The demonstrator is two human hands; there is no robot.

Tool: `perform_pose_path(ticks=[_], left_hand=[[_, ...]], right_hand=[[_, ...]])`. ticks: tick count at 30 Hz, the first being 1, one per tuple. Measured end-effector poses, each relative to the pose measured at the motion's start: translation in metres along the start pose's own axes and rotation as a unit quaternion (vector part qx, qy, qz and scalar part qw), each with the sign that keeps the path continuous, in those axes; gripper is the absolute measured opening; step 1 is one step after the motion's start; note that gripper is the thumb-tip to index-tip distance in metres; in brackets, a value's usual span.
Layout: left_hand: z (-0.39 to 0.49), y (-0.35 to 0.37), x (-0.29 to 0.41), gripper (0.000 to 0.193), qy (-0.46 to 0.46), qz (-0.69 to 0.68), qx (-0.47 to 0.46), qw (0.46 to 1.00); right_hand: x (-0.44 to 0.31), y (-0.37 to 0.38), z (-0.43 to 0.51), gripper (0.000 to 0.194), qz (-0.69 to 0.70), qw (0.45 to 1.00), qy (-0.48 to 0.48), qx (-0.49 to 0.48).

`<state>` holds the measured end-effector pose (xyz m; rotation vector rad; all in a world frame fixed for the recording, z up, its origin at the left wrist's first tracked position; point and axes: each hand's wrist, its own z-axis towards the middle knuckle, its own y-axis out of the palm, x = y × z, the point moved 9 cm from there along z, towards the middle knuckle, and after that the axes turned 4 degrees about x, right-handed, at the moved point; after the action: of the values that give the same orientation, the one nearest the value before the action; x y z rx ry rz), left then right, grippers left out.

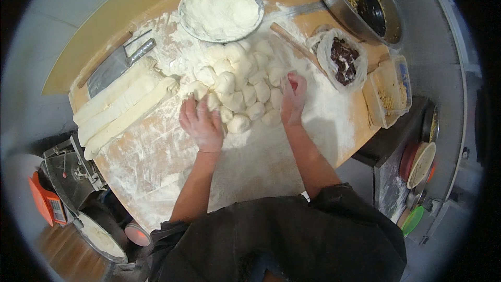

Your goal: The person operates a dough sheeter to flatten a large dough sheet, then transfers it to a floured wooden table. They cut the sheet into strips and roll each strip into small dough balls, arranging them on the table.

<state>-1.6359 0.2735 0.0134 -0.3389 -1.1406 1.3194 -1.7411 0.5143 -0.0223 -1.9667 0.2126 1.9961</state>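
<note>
Floured dough pieces [233, 101] sit in a crowded heap on the wooden worktop [141, 164] in front of me. At the heap's left edge is my left hand [202, 125], palm down with its fingers apart, the fingertips touching the nearest pieces. My right hand [293, 100] is at the right edge with its fingers curled, close against the dough. Whether anything lies within those curled fingers is hidden. Just beyond the heap stands a round bowl of white flour [221, 9]. Long strips of dough [125, 103] lie side by side to the left.
A cleaver [111, 66] and rolling pin [103, 60] lie back left; a wooden stick [299, 49] lies right. Beyond it are a plastic bag of dark filling [344, 60], a plastic tub [385, 94] and a large metal bowl [391, 15]. An orange scale [45, 199] stands lower left.
</note>
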Motion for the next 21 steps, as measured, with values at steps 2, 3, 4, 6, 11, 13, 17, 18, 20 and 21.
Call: perform_pose_path(ticks=[2,3,4,6,11,13,17,18,20,21], left_hand=[[0.001,0.005,-0.002,0.046,0.028,-0.014,-0.044,0.999],[-0.001,0.004,-0.005,0.045,0.022,-0.028,-0.057,0.998],[-0.007,0.005,-0.003,0.047,0.035,-0.036,-0.082,0.995],[-0.021,-0.002,-0.004,0.050,0.024,-0.104,-0.086,0.991],[-0.041,-0.022,-0.026,0.056,0.005,-0.192,-0.054,0.980],[-0.036,-0.028,-0.044,0.059,-0.027,-0.186,-0.023,0.982],[-0.021,-0.014,-0.066,0.064,-0.136,-0.294,-0.001,0.946],[-0.019,-0.008,-0.061,0.062,-0.125,-0.270,-0.028,0.954],[-0.017,-0.003,-0.051,0.063,-0.116,-0.295,-0.038,0.948],[-0.018,-0.001,-0.046,0.064,-0.111,-0.299,-0.047,0.946]], right_hand=[[-0.040,0.035,0.030,0.016,-0.048,0.995,-0.038,-0.082],[-0.054,0.072,0.046,0.019,-0.089,0.980,-0.068,-0.167],[-0.078,0.100,0.063,0.025,-0.235,0.939,-0.197,-0.155],[-0.087,0.159,0.083,0.036,-0.441,0.828,-0.305,-0.161],[-0.060,0.228,0.093,0.043,-0.445,0.796,-0.181,-0.369],[-0.067,0.202,0.097,0.042,-0.302,0.891,-0.070,-0.331],[-0.054,0.147,0.060,0.029,-0.220,0.905,0.040,-0.362],[-0.056,0.137,0.052,0.025,-0.231,0.905,-0.009,-0.357],[-0.050,0.114,0.039,0.025,-0.206,0.910,-0.030,-0.358],[-0.037,0.092,0.043,0.024,-0.205,0.933,0.030,-0.294]])
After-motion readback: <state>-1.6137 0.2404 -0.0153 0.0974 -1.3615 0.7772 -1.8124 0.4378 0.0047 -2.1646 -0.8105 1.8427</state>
